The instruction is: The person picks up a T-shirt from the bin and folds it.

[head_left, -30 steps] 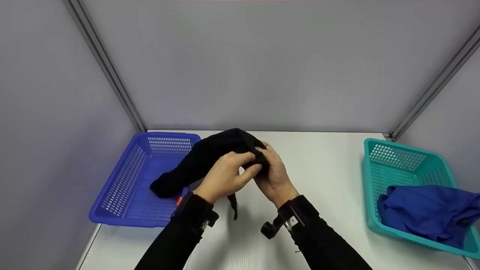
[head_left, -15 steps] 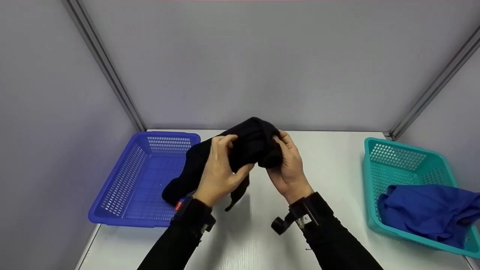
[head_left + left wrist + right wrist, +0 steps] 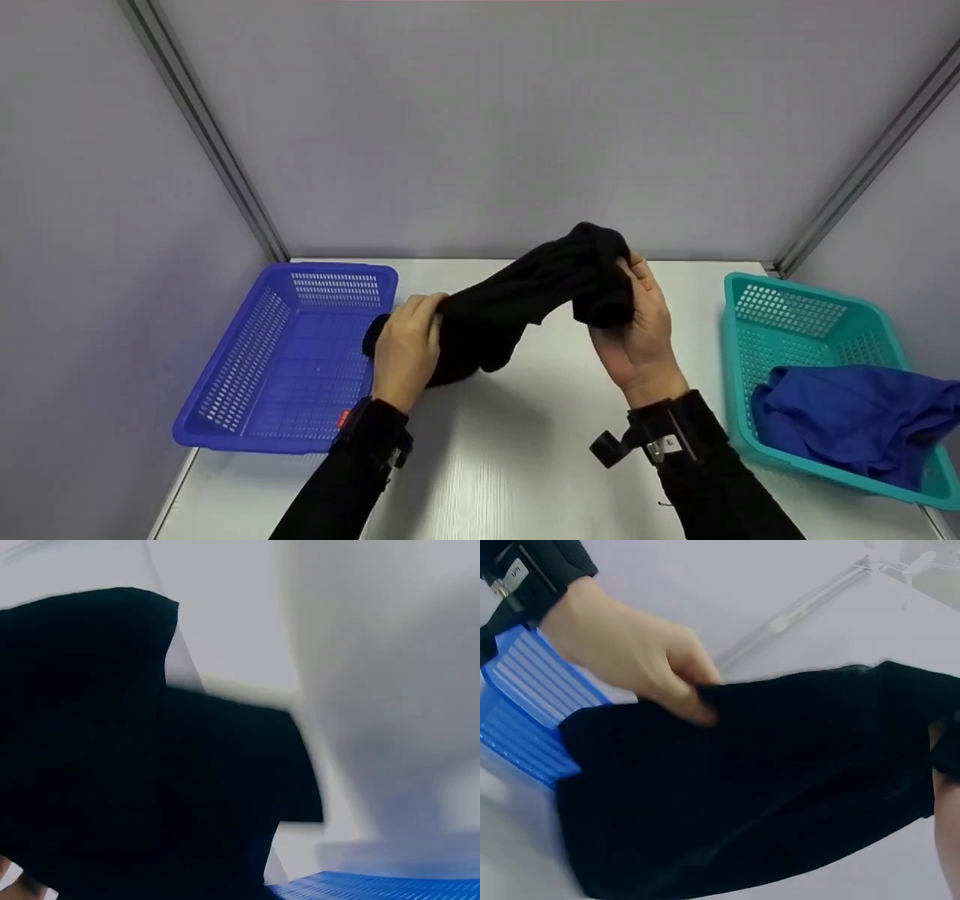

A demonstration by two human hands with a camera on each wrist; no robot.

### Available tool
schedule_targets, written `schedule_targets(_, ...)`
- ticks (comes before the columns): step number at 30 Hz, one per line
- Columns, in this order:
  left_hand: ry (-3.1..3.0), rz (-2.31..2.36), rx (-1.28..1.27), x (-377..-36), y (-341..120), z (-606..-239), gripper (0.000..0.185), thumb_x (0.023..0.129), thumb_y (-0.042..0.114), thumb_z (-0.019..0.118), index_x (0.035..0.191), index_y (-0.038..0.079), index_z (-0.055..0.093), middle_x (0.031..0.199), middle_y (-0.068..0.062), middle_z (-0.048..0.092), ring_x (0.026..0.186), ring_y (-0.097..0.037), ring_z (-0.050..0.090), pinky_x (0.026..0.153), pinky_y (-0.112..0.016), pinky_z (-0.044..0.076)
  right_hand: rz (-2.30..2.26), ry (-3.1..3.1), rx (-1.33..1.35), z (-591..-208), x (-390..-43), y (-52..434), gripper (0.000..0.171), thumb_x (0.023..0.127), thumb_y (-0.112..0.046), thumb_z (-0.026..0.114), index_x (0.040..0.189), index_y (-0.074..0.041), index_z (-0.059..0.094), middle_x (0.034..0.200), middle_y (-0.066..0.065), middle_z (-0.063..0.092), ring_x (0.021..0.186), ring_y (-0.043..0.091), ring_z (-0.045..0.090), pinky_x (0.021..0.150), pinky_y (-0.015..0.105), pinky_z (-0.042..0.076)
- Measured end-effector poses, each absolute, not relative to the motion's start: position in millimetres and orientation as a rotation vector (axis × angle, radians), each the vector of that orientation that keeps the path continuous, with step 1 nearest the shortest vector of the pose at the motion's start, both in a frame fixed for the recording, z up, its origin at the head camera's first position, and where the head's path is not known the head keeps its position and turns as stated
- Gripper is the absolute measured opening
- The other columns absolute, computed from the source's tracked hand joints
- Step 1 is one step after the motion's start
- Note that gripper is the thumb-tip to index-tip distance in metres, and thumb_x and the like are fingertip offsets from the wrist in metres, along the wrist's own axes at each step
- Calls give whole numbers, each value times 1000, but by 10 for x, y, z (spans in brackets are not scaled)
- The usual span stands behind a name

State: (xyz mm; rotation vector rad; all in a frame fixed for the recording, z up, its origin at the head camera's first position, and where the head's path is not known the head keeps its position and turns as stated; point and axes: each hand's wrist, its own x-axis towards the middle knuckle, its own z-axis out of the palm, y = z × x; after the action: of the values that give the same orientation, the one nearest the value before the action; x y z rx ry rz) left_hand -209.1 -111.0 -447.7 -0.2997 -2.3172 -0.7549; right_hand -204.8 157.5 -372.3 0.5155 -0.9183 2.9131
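Note:
A black cloth garment (image 3: 517, 300) hangs stretched between both hands above the table; its exact kind is hard to make out. My left hand (image 3: 407, 349) grips it near its left end, with the thumb pressed on the cloth in the right wrist view. My right hand (image 3: 641, 337) holds the bunched, folded right end, thumb in front. Dark cloth (image 3: 150, 765) covers much of the left wrist view, with only a sliver of skin at the lower left corner. In the right wrist view, the garment (image 3: 765, 780) spreads wide, its lower left edge blurred.
A blue plastic basket (image 3: 225, 375) with a red tag (image 3: 343, 418) stands at the left, beside my left hand. On the right is a teal basket (image 3: 739, 420) with a blue cloth (image 3: 847, 420) inside. Grey walls (image 3: 510, 135) enclose the white table (image 3: 487, 480) behind and at the sides.
My right hand has moved right with the garment's folded end. The left hand let its fingers spread, then took hold farther left. The garment is pulled out longer and has left the blue basket.

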Motion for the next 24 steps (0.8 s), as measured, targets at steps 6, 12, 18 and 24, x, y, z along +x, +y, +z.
schedule_targets(6, -2202, -846, -271, -2136, -1112, -4291, 15, 106, 3, 60, 113, -1, 72, 107, -15, 76, 102, -33, 73, 92, -47, 60, 2720, -1124, 190, -3768, -2071, 1821, 10, 112, -14, 55, 111, -5, 59, 120, 10, 64, 101, 18, 70, 85, 27, 61)
schedule_targets(12, -2114, -1217, -164, -2134, -1076, -4021, 17, 110, 5, 50, 110, -3, 65, 102, -19, 75, 93, -34, 71, 85, -52, 57, 2348, -1524, -84, -3856, -2062, 2017, 7, 107, -11, 63, 104, -5, 61, 104, 4, 64, 90, 13, 67, 75, 22, 60)
schedule_targets(18, -2000, -1674, 65, -2136, -1164, -3788, 23, 109, 11, 43, 110, 2, 64, 104, -11, 67, 101, -22, 61, 92, -35, 47, 2051, -1738, -98, -3861, -2006, 2349, 7, 106, -12, 65, 111, -7, 62, 82, -1, 62, 73, 10, 59, 62, 21, 50)
schedule_targets(24, -1924, -1800, 83, -2137, -1280, -3705, 26, 109, 16, 52, 84, 10, 59, 78, 4, 47, 75, -11, 49, 68, -24, 40, 2385, -1628, -93, -3772, -1927, 2842, 19, 105, -21, 69, 112, -6, 77, 75, 3, 74, 62, 16, 73, 53, 27, 59)
